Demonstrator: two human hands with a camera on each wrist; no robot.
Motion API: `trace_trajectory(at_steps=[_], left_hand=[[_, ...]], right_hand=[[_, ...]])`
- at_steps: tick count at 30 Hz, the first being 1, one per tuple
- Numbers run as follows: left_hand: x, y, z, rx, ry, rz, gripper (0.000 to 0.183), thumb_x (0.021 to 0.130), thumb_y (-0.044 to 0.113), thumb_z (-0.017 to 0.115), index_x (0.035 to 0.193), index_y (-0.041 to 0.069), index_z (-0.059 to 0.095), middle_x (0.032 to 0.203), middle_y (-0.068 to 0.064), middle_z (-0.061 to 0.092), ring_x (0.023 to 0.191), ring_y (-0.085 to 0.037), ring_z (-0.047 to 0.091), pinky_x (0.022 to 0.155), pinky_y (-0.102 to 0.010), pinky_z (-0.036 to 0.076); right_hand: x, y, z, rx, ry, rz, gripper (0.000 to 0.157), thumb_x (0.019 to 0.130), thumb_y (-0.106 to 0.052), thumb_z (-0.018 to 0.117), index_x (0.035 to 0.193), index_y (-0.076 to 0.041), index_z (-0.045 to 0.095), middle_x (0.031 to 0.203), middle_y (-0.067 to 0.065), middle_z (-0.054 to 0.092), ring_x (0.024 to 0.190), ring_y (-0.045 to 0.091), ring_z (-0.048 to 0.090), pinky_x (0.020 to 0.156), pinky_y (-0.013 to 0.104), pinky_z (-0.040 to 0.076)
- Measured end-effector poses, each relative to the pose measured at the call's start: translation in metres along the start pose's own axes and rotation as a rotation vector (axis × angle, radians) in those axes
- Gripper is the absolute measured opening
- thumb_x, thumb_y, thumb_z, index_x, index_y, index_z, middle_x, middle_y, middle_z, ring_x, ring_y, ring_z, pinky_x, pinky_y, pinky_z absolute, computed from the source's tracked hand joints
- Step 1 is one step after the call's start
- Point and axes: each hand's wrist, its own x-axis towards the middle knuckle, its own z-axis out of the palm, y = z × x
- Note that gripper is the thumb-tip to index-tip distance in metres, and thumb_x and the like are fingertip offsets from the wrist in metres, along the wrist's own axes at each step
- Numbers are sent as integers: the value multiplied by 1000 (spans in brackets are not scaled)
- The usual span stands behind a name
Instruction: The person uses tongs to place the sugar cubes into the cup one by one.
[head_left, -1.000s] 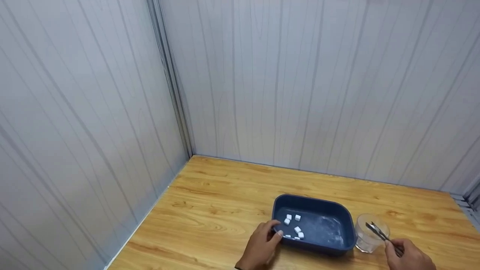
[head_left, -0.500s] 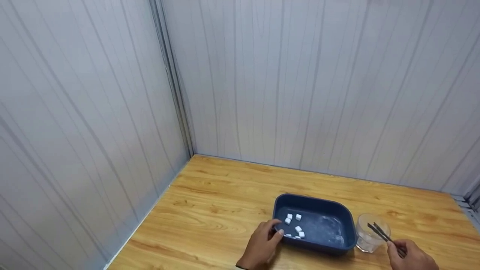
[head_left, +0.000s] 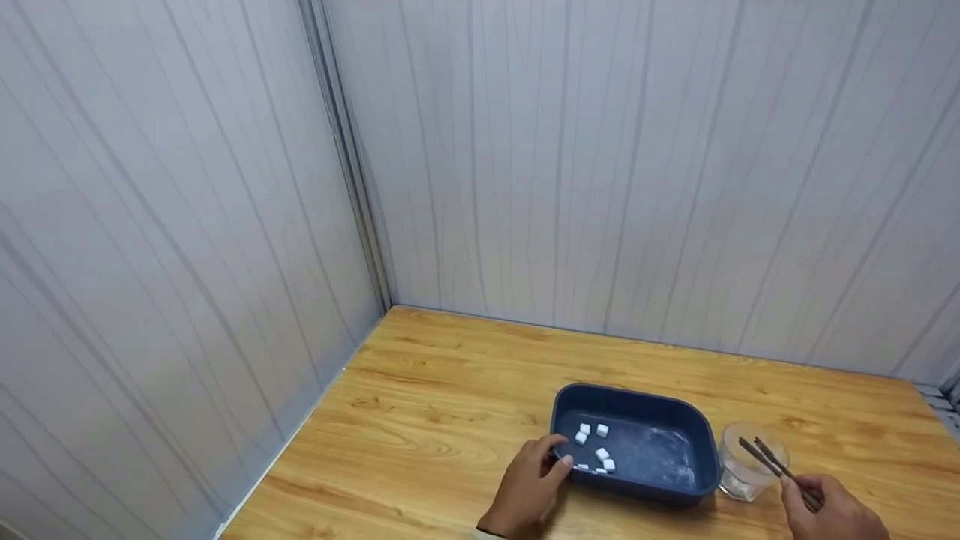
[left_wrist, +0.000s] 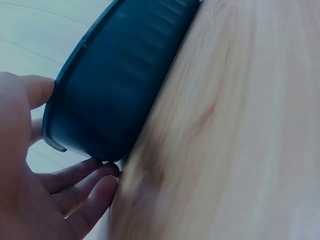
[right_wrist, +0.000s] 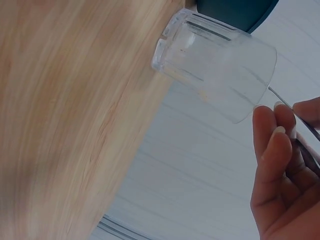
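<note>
My left hand [head_left: 525, 484] grips the near-left corner of a dark blue rectangular basin [head_left: 637, 405], thumb and fingers at its rim; in the left wrist view the other fingers lie by its base. Several small white cubes [head_left: 602, 430] lie at the basin's left end. Right of it stands a clear drinking glass [head_left: 739, 476], something whitish low inside. Metal tweezers [head_left: 763, 455] are held by my right hand [head_left: 836, 510], tips apart above the glass mouth with nothing seen between them. The right wrist view shows the tweezers [right_wrist: 306, 125] pinched beside the glass rim.
The wooden table [head_left: 427, 420] carries everything. A pale panelled wall [head_left: 570, 187] rises behind it, and another [head_left: 172, 262] borders the left side. Basin and glass stand close side by side.
A second ago something white sat between the tweezer tips; now the tips are apart without it. The left hand keeps its grip on the basin. The head view has shifted slightly.
</note>
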Motion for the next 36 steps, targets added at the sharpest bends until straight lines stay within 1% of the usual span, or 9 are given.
trace_trajectory(at_steps=[3, 7, 11, 15, 22, 27, 31, 33, 36], left_hand=[[1, 0, 1, -5, 8, 4, 38, 90, 52, 48, 122, 33, 55, 106, 9, 53, 93, -6, 50, 81, -33, 43], [3, 0, 3, 3, 19, 25, 38, 91, 52, 48, 122, 33, 55, 106, 9, 53, 93, -6, 50, 81, -33, 42], [3, 0, 4, 10, 22, 28, 38, 90, 54, 47, 121, 33, 55, 104, 10, 53, 91, -6, 50, 80, -32, 42], [2, 0, 3, 4, 25, 37, 38, 90, 53, 47, 121, 33, 55, 103, 9, 53, 90, -6, 50, 78, -31, 42], [2, 1, 3, 9, 43, 62, 36, 91, 51, 49, 121, 33, 56, 103, 9, 53, 87, -6, 50, 77, -29, 42], [0, 1, 2, 18, 44, 67, 37, 91, 51, 48, 121, 31, 56, 102, 11, 52, 89, -6, 50, 78, -30, 42], [0, 0, 2, 19, 38, 52, 38, 91, 52, 48, 122, 32, 55, 102, 12, 52, 90, -5, 50, 79, -31, 42], [-1, -1, 2, 18, 35, 48, 38, 91, 53, 47, 122, 32, 55, 103, 12, 52, 90, -6, 50, 80, -31, 42], [-2, -2, 1, 16, 37, 48, 38, 91, 54, 46, 122, 33, 55, 104, 11, 52, 91, -5, 50, 80, -31, 42]], right_hand=[[1, -1, -2, -2, 10, 6, 26, 83, -23, 66, 85, 2, 64, 66, 11, 64, 51, 20, 57, 50, 39, 43], [2, -4, -3, 4, 26, 33, 29, 82, -26, 66, 87, 3, 64, 69, 14, 65, 54, 25, 59, 51, 40, 44], [4, -7, -4, -6, -18, 64, 33, 83, -30, 65, 91, 3, 64, 72, 15, 66, 60, 29, 61, 56, 43, 44], [4, -12, -3, -1, -52, 53, 35, 85, -32, 64, 92, 2, 64, 72, 13, 65, 60, 28, 61, 56, 44, 44], [2, -24, 3, 40, 48, -51, 28, 81, -27, 69, 86, 1, 66, 67, 13, 64, 56, 27, 60, 51, 41, 44], [0, -30, 8, 50, 49, -78, 26, 80, -26, 70, 84, -1, 66, 67, 12, 65, 57, 27, 60, 51, 40, 44], [-3, -37, 13, 78, 48, -123, 22, 79, -26, 71, 83, -5, 67, 68, 9, 65, 58, 26, 61, 51, 38, 42], [-4, -40, 15, 100, 65, -157, 19, 77, -25, 72, 81, -8, 68, 68, 8, 66, 59, 27, 62, 51, 37, 42], [-5, -44, 19, 108, 83, -194, 18, 75, -23, 74, 81, -7, 67, 68, 8, 66, 59, 26, 61, 51, 37, 41]])
